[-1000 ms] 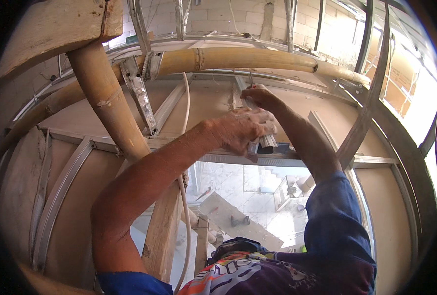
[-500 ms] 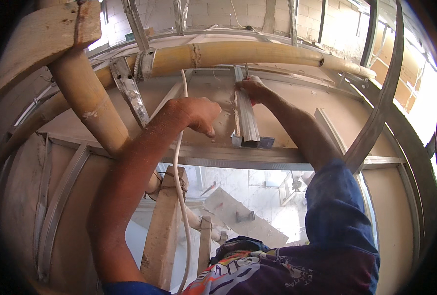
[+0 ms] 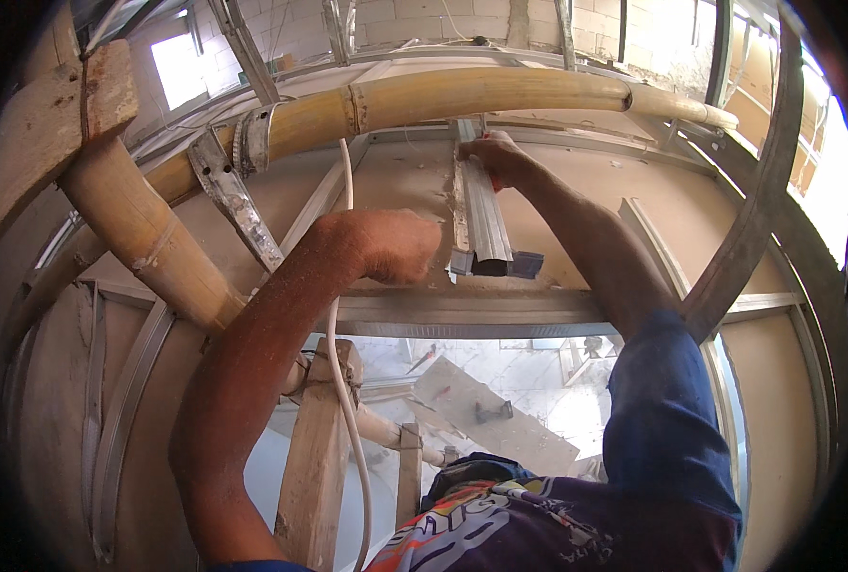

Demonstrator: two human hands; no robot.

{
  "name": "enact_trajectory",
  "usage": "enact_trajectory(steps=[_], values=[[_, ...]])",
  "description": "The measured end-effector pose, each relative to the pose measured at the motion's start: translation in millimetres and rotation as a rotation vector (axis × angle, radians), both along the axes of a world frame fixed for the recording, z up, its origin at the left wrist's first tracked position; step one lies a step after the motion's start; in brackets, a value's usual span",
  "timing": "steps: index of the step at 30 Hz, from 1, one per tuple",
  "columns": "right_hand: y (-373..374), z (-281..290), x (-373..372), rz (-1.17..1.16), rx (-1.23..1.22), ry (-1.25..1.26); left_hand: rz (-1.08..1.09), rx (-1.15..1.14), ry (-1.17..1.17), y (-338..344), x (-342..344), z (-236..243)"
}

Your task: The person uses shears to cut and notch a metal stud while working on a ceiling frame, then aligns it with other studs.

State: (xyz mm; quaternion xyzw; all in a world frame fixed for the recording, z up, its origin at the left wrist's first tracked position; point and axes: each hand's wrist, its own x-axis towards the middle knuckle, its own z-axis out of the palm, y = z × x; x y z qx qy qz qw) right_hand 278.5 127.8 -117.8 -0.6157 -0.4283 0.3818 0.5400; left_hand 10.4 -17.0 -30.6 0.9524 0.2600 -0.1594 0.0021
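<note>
A grey metal channel runs away from me over the brown boards, its cut end facing me. Over the far part of this channel is my right hand, its fingers closed; a bit of red shows under it, but what it grips is hidden. My left hand is curled, left of the channel and apart from it. Its fingers point away and are mostly hidden, so anything inside them cannot be seen. Short dark metal pieces sit at the channel's near end.
A thick bamboo pole crosses beyond my hands, and another slants at left. A white cable hangs past my left forearm. A metal beam borders an opening, with a tiled floor far below. Timber stands below left.
My left hand has turned and curled, its thumb no longer showing, and dropped slightly. The right hand stays at the channel's far part. The whole view has shifted a little.
</note>
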Motion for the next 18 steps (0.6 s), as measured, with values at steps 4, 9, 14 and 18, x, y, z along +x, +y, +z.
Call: enact_trajectory(steps=[4, 9, 14, 18], values=[[-5.5, -4.8, 6.3, 0.082, 0.032, -0.014, 0.041, 0.003, 0.002, 6.7, -1.3, -2.8], [-36.2, 17.4, -24.0, 0.025, 0.006, -0.036, 0.077, 0.027, 0.021, 10.6, -9.0, -5.7], [-31.5, 13.4, -17.3, 0.056, 0.008, -0.031, 0.047, 0.061, 0.023, 12.7, -8.8, -7.4], [-34.4, 11.7, -21.4, 0.026, 0.007, -0.131, 0.058, 0.045, 0.056, 11.9, -7.5, -6.9]])
